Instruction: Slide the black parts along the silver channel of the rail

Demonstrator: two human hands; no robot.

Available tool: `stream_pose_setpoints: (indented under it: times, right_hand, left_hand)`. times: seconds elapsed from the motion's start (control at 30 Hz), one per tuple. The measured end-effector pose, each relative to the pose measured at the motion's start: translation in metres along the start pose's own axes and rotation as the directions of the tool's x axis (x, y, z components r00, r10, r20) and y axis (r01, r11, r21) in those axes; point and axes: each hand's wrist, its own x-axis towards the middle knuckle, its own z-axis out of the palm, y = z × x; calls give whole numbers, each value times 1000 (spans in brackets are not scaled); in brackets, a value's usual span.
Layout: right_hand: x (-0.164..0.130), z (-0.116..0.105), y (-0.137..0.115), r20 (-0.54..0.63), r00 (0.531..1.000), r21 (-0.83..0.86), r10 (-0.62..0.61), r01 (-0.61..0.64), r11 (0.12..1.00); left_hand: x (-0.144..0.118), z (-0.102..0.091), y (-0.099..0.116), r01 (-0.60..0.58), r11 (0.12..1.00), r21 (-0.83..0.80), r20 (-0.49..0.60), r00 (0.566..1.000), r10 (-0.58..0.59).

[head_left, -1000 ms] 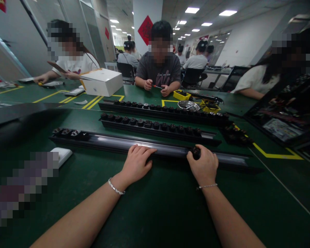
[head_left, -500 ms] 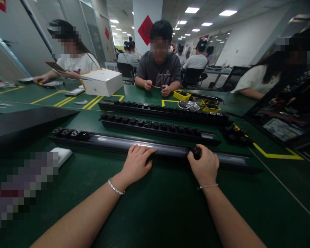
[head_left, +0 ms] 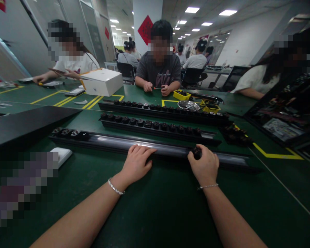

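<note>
My left hand lies on the near edge of a long black rail, its fingers stretched out over the rim and its thumb apart. Farther right, my right hand is closed around a small round black module that sits at the rail's channel. Part of that module is hidden by my fingers. At the rail's left end several black modules are seated in the channel. Between them and my right hand runs a bare, shiny stretch of channel.
Two more black rails with rows of round modules lie beyond. Loose black parts, a metal bowl and a yellow bin stand to the right. A white box is at the back left. Opposite, a co-worker holds a screwdriver.
My hands and the near rail have stayed in place. The co-worker opposite has shifted the screwdriver slightly, and the person at left has tilted a flat object lower.
</note>
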Motion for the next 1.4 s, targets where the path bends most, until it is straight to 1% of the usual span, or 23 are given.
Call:
stream_pose_setpoints:
  times: [0.3, 0.47, 0.63, 1.13, 1.4]
  right_hand:
    - [4, 2, 8, -5, 1000, 8, 20, -20, 1000]
    - [4, 1, 8, -23, 1000, -6, 8, -8, 1000]
    - [4, 0, 10, -17, 1000, -20, 1, -1, 1000]
    - [5, -2, 12, -22, 1000, 3, 21, -21, 1000]
    - [6, 0, 16, -53, 998, 22, 18, -17, 1000]
  left_hand:
    - [0, 0, -1, 0, 1000, 2, -2, 1000, 0]
    - [0, 0, -1, 2, 1000, 10, -4, 1000, -1]
    - [0, 0, 0, -3, 1000, 13, -13, 1000, 3]
    - [0, -2, 0, -11, 1000, -5, 1, 1000, 11]
    - [0, -1, -1, -5, 1000, -14, 4, 1000, 5]
